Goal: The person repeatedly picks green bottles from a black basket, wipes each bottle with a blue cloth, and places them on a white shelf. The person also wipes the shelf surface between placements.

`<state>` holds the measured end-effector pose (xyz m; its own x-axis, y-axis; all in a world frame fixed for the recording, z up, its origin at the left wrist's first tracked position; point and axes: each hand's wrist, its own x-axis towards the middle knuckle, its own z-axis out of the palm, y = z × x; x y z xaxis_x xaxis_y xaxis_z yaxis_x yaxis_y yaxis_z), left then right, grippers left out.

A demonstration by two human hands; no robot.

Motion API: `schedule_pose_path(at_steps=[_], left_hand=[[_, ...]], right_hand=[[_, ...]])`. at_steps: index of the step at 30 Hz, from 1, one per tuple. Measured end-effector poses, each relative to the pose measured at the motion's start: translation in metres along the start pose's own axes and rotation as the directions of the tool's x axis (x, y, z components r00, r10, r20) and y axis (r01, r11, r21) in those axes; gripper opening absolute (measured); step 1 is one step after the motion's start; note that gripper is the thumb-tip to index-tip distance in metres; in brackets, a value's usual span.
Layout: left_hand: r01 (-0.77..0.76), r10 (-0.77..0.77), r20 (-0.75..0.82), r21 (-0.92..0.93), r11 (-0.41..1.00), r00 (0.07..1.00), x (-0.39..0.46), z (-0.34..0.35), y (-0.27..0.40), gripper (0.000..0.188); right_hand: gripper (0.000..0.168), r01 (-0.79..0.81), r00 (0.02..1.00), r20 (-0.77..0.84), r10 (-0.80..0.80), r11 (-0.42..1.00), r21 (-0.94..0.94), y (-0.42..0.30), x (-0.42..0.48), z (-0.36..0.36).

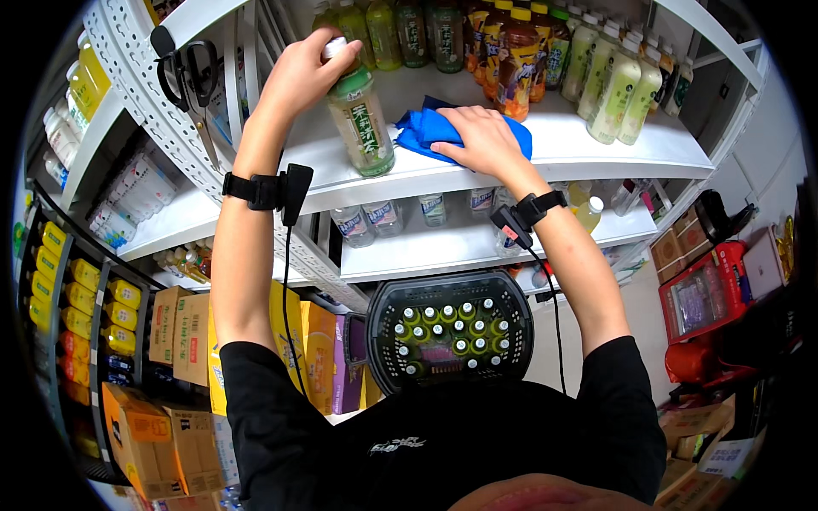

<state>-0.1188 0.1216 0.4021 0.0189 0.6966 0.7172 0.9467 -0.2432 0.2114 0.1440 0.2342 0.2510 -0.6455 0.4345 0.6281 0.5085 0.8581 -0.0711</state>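
Observation:
By its white cap, my left hand grips a green-labelled tea bottle. The bottle is slightly tilted, its base at the front of the white metal shelf. Pressed flat under the fingers of my right hand is a folded blue cloth, lying on the same shelf to the right of the bottle. Orange-labelled tea bottles with yellow caps stand just behind the cloth. Farther back are green tea bottles. A group of pale green bottles occupies the right side.
Below me a black plastic basket holds several white-capped bottles. Clear water bottles stand on the lower shelf. Black-handled scissors hang on the left upright. Cardboard cartons are stacked at left, and a red box lies at right.

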Motion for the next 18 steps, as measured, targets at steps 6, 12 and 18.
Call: schedule_pose_path(at_steps=[6, 12, 18], left_hand=[[0.1, -0.114, -0.062, -0.188, 0.977, 0.992, -0.027, 0.004, -0.006, 0.045], [0.31, -0.312, -0.069, -0.039, 0.95, 0.947, -0.122, 0.065, -0.078, 0.039], [0.172, -0.174, -0.006, 0.168, 0.971, 0.985, -0.135, 0.08, -0.101, 0.04]], right_hand=[[0.064, 0.017, 1.0, 0.002, -0.017, 1.0, -0.008, -0.001, -0.001, -0.003], [0.072, 0.042, 0.998, 0.04, -0.042, 0.999, -0.012, 0.0, 0.004, -0.004], [0.063, 0.228, 0.925, -0.3, -0.234, 0.972, -0.057, -0.011, 0.054, -0.052]])
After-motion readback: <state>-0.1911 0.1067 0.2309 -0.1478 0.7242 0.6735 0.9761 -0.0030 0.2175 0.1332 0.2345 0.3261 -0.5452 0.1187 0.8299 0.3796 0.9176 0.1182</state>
